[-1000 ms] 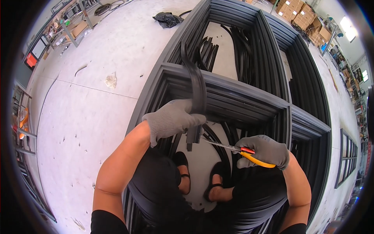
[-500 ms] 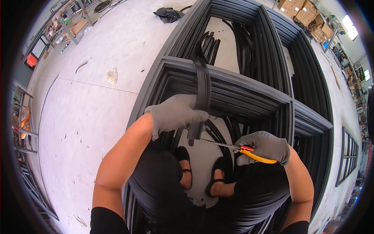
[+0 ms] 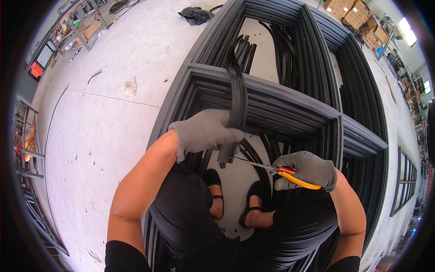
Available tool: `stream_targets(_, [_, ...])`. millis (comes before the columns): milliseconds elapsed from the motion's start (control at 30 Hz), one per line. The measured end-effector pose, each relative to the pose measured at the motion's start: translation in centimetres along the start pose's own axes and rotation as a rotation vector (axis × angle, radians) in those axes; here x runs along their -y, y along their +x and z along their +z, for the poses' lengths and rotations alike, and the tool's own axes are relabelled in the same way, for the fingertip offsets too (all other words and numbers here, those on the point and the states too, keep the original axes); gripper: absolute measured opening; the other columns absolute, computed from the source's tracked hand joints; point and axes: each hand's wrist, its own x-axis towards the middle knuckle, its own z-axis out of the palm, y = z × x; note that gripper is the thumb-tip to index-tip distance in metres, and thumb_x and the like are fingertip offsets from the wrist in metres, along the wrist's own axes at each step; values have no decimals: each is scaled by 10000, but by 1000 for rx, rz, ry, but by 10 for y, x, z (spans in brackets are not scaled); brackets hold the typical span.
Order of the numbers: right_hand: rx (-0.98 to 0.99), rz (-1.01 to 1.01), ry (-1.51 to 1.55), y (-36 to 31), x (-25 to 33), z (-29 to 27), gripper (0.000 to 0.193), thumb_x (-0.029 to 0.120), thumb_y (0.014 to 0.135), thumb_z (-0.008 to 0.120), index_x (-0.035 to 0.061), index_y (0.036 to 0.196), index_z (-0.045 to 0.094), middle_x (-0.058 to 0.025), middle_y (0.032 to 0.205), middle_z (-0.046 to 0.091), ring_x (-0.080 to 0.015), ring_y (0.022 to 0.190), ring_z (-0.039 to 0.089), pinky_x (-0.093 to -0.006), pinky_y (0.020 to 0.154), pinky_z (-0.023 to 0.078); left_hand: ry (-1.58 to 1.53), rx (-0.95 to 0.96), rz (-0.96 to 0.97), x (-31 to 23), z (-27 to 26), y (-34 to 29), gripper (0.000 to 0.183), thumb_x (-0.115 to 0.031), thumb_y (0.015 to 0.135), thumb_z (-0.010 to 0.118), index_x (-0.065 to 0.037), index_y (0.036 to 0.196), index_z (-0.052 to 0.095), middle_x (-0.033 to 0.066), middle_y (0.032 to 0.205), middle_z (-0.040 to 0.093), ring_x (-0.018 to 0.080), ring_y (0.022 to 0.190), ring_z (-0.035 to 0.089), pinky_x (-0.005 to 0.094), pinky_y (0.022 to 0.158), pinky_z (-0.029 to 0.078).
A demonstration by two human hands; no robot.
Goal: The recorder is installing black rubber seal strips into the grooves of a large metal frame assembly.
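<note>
My left hand (image 3: 206, 131), in a grey knit glove, is closed around a black rubber strip (image 3: 238, 97). The strip arches over the crossbar of a dark frame and hangs down. Its profiled lower end (image 3: 225, 156) sticks out below my fingers. My right hand (image 3: 306, 170), gloved alike, grips a pair of slim-jawed shears (image 3: 299, 179) with red and yellow handles. Their long metal jaws point left and their tip meets the strip's lower end; whether they are closed on it I cannot tell. My fingers partly hide the handles.
Stacked dark metal frames (image 3: 290, 97) surround my legs, with loose black strips (image 3: 285, 54) lying inside. My feet stand on the pale floor (image 3: 233, 195) within one opening. A black plastic bag (image 3: 195, 16) lies far left of the stack; cardboard boxes (image 3: 346, 11) stand far right.
My right hand and the shears have moved slightly left, bringing the tip against the strip's end. The strip's upper part has shifted a little right; my left hand keeps its hold.
</note>
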Motion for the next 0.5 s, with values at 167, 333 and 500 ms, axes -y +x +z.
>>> stream_targets(167, [19, -6, 46, 0, -4, 0, 324, 163, 876, 677, 64, 1184, 651, -111, 968, 710, -226, 845, 684, -323, 768, 531, -79, 42, 1, 1, -1, 0, 258, -167, 929, 652, 19, 1108, 636, 64, 901, 698, 114, 803, 655, 257, 706, 522])
stream_targets(333, [33, -25, 46, -2, -2, -1, 338, 174, 869, 676, 47, 1181, 647, -132, 974, 705, -242, 856, 684, -326, 791, 529, -135, 61, -11, 1, -3, -1, 249, -164, 932, 648, 16, 1102, 624, 75, 900, 700, 125, 796, 670, 264, 694, 538])
stream_targets(500, [-33, -149, -46, 2, -18, 6, 477, 222, 794, 790, 61, 1212, 626, -97, 950, 681, -199, 797, 661, -299, 709, 538, -111, 34, -15, -3, -2, -2, 229, -143, 929, 651, 16, 1089, 615, 83, 898, 701, 133, 806, 682, 270, 695, 549])
